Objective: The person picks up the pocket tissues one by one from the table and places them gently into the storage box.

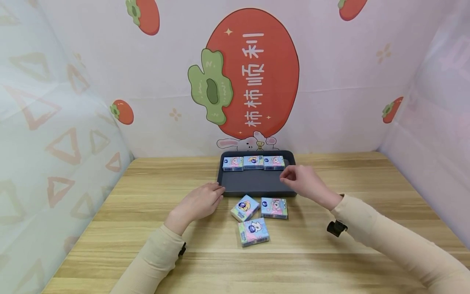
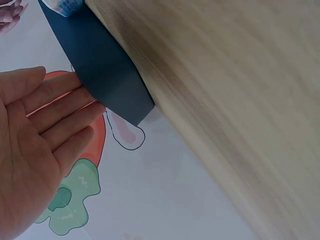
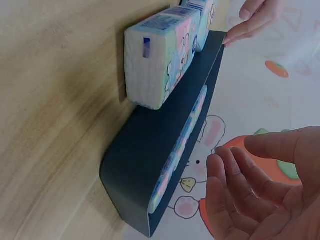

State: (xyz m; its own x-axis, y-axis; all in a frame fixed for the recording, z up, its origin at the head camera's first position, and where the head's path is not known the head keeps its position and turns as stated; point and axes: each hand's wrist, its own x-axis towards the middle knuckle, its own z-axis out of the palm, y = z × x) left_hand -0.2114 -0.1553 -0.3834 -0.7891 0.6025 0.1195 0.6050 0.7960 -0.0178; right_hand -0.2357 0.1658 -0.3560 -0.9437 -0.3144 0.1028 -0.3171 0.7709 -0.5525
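My left hand (image 1: 201, 202) touches the left front corner of a dark tray (image 1: 253, 183) with straight fingers; in the left wrist view its fingertips meet the tray's wall. Over the tray's right side hovers my right hand (image 1: 304, 179), fingers loosely bent, nothing between them. Along the tray's back edge lie three tissue packs, at left (image 1: 233, 163), middle (image 1: 253, 162) and right (image 1: 274, 163). In front of the tray three more lie on the table: a tilted pack (image 1: 245, 208), a pack with a pink print (image 1: 274, 208) and the nearest pack (image 1: 253, 232).
The wooden table (image 1: 165, 261) reaches back to a cloth wall (image 1: 165, 73) printed with persimmons and a rabbit. Cloth side walls stand at left (image 1: 47, 134) and right (image 1: 433, 134). Each wrist carries a small black camera mount, one at the right sleeve (image 1: 335, 228).
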